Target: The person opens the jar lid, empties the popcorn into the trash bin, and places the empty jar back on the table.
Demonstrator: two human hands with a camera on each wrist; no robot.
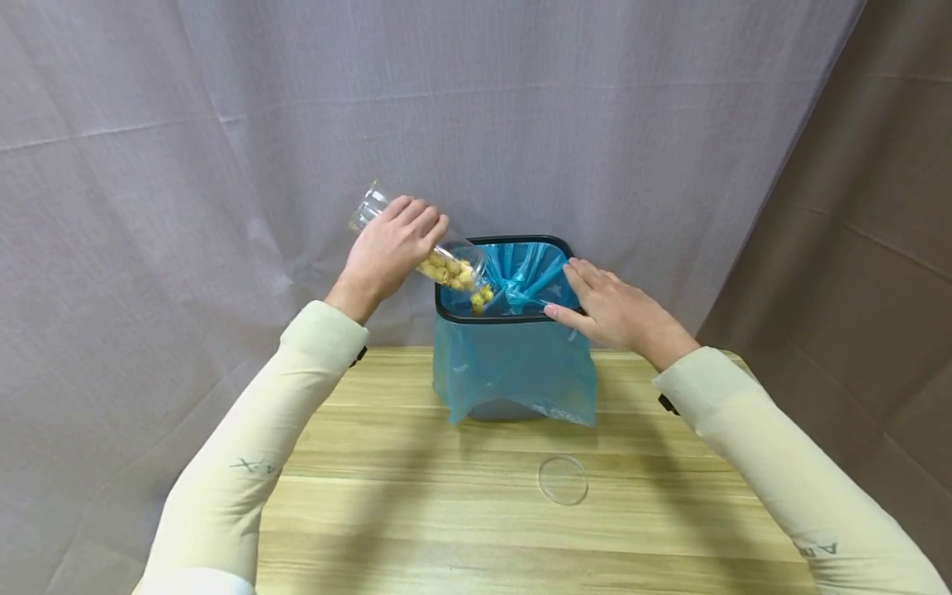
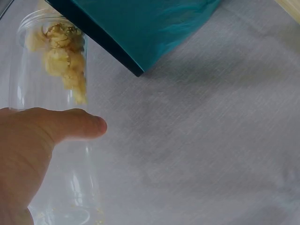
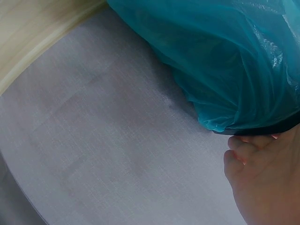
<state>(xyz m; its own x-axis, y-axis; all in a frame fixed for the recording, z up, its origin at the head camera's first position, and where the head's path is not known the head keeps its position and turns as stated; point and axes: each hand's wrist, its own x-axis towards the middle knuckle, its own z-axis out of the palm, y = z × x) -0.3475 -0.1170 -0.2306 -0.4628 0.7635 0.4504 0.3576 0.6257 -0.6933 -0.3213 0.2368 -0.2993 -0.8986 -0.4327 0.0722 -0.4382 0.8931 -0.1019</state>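
Note:
My left hand (image 1: 394, 248) grips a clear plastic jar (image 2: 54, 173) round its middle, thumb along the near side. The jar tilts down to the right, its mouth over the bin. Yellow clumps that look like dried flowers (image 2: 61, 54) are gathered toward the mouth, and some yellow pieces (image 1: 482, 297) show just past it. The bin (image 1: 513, 321) has a black rim and a blue bag (image 1: 521, 372) folded over its outside; inside, the bag is bunched into a twist. My right hand (image 1: 613, 307) is at the bin's right rim, fingers extended, thumb near the front edge.
A clear round lid (image 1: 563, 480) lies on the wooden table (image 1: 357, 512) in front of the bin. Grey cloth (image 1: 223, 190) hangs right behind the bin, and a brown cloth (image 1: 855, 273) hangs on the right.

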